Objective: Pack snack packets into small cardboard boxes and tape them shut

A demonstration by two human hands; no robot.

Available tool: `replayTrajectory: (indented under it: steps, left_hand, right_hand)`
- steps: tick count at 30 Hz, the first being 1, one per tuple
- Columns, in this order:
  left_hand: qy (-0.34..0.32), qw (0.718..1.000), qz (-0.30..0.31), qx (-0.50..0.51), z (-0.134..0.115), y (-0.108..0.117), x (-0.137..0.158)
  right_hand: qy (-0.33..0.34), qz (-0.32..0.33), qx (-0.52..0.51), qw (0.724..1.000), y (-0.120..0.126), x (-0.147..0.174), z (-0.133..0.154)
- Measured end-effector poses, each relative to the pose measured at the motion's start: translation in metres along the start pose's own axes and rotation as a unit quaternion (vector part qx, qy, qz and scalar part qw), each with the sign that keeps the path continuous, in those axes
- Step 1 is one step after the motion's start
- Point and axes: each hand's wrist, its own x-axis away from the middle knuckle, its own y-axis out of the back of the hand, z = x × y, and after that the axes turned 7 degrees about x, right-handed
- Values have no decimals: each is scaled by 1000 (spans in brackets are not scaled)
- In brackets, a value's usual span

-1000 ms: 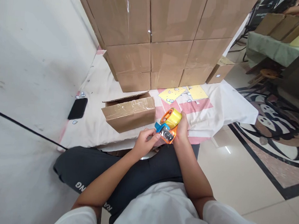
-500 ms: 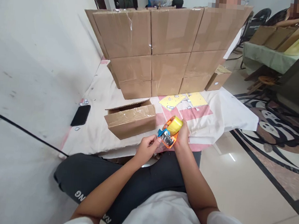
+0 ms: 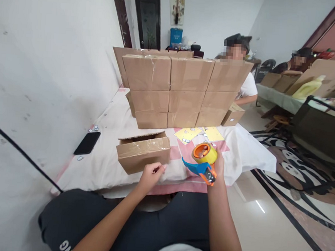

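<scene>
In the head view my right hand (image 3: pixel 219 166) grips a tape dispenser (image 3: pixel 201 169) with an orange frame, a blue flap and a roll of yellow tape on it. It is held up over the near right part of the table. My left hand (image 3: pixel 152 174) is closed, thumb against curled fingers, just in front of a small cardboard box (image 3: pixel 143 154). Whether anything is pinched in those fingers is hidden. The box lies on the cloth with flaps raised along its top and a strip of clear tape across its upper edge.
Taped cardboard boxes (image 3: pixel 186 102) stand stacked like a wall across the table. A black phone (image 3: pixel 87 143) lies left, yellow printed sheets (image 3: pixel 187 134) in the middle. A person (image 3: pixel 247 87) sits behind the stack; another is farther right. A dark chair (image 3: pixel 318 127) stands at right.
My hands have moved apart. The left has come off the dispenser and moved left toward the small box; the right has moved right with the dispenser, now turned. The camera view has tilted up.
</scene>
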Motion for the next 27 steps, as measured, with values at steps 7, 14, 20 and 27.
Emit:
replayTrajectory:
  steps: [7, 14, 20, 27]
  left_hand:
    - [-39, 996, -42, 63, -25, 23, -2]
    - [-73, 985, -133, 79, -38, 50, -3]
    - [-73, 985, -131, 84, -41, 54, 1]
    - [-87, 991, -102, 0, -49, 56, 14]
  right_hand:
    - [82, -150, 353, 920, -8, -65, 11]
    - [24, -150, 594, 790, 10, -57, 33]
    - [184, 173, 513, 820, -37, 27, 65]
    - [452, 379, 497, 636, -128, 82, 61]
